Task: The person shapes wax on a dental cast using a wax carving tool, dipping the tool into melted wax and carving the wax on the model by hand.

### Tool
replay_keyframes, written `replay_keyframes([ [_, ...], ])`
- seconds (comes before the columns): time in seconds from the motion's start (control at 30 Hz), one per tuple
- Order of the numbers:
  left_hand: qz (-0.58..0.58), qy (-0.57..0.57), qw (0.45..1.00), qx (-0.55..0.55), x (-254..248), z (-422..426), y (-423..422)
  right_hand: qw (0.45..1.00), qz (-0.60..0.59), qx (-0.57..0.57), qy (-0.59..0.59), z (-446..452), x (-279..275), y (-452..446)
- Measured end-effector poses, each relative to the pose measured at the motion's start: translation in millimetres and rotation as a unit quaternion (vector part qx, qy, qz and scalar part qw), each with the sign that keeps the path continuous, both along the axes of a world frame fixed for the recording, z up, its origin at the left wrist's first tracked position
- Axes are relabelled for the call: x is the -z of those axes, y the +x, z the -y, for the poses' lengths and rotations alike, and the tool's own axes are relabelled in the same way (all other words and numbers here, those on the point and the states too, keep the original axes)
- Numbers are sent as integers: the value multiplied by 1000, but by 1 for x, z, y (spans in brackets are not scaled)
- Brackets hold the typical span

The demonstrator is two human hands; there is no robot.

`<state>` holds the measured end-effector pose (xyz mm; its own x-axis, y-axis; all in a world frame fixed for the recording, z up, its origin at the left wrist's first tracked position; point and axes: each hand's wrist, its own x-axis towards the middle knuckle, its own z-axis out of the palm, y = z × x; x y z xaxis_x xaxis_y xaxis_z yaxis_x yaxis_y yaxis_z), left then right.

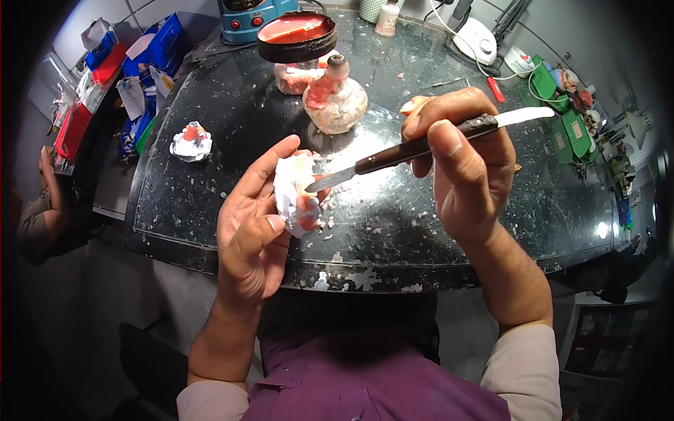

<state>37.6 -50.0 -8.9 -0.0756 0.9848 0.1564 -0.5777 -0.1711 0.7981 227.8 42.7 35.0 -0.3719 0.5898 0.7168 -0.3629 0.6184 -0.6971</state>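
Observation:
My left hand [251, 224] grips a white plaster dental model [288, 193] with pinkish wax on its right side, thumb in front and fingers behind. In my right hand [467, 158] is a wax knife [414, 149] with a dark handle, held between thumb and fingers. Its metal blade points left, and the tip touches or nearly touches the wax on the model. The knife's other, pale end sticks out to the upper right. Beyond my hands stands a wax-stained alcohol burner [335, 102]. A second plaster piece with red wax [191, 142] lies on the left.
A round dark pan of red wax [296, 36] rests on a plaster piece behind the burner. At the back are a blue machine [256, 19], a small bottle [387, 19] and a white corded device [475, 41]. Green trays [572, 133] line the right; another person's arm [53, 193] shows far left.

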Motion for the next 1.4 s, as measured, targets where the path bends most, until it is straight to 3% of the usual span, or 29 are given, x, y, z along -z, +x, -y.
replay_keyframes([
  [1.3, -14, -29, 999, 3, -3, 1, -1, 1000, 14, -9, -2, -5, 2, 1],
  [1.4, 14, 7, 1000, 8, 1, 0, -1, 1000, 8, -13, -10, -5, 2, 1],
])
